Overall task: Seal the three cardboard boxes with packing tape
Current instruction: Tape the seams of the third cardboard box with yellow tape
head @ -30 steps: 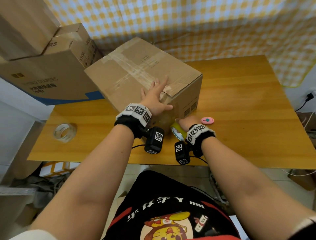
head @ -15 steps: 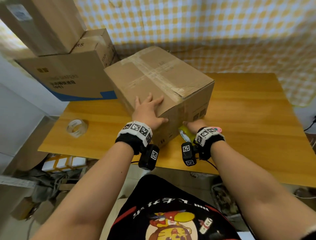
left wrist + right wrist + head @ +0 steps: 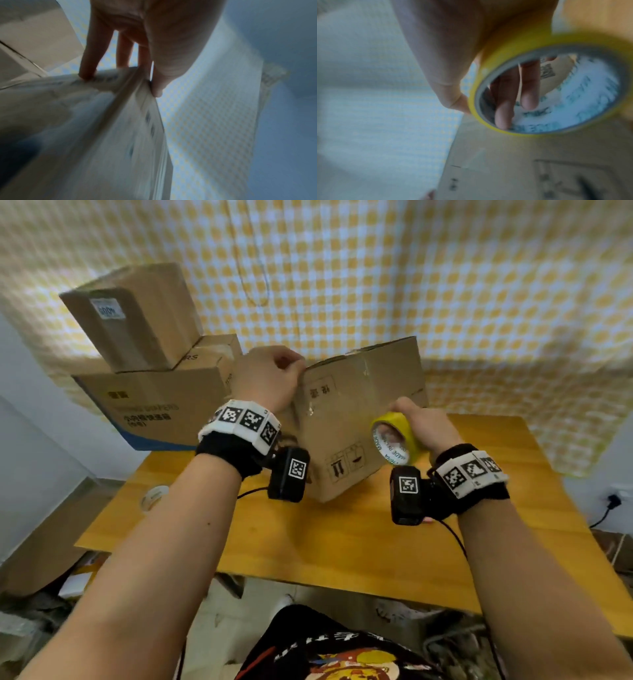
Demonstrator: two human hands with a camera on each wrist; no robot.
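Brown corrugated cardboard box (image 3: pixel 356 419) is standing tipped on the orange wooden desk (image 3: pixel 342 546), one lower corner down, printed side facing the person. Left hand (image 3: pixel 267 378) is gripping its upper left edge, fingers (image 3: pixel 87 65) curled over the rim with the thumb opposite. Right hand (image 3: pixel 424 426) is holding a yellow roll of packing tape (image 3: pixel 394 438) against the box's right side, fingers (image 3: pixel 503 105) hooked through the core. Box is likely light, since one hand is tilting it; walls look stiff but the edges are worn, so corners and edges seem the best hold. Tape's free end is not visible. Whether the top seam is closed is hidden. Both wrist views are badly blurred. Two more cardboard boxes (image 3: pixel 150 364) are stacked at far left; their seams are hard to make out.
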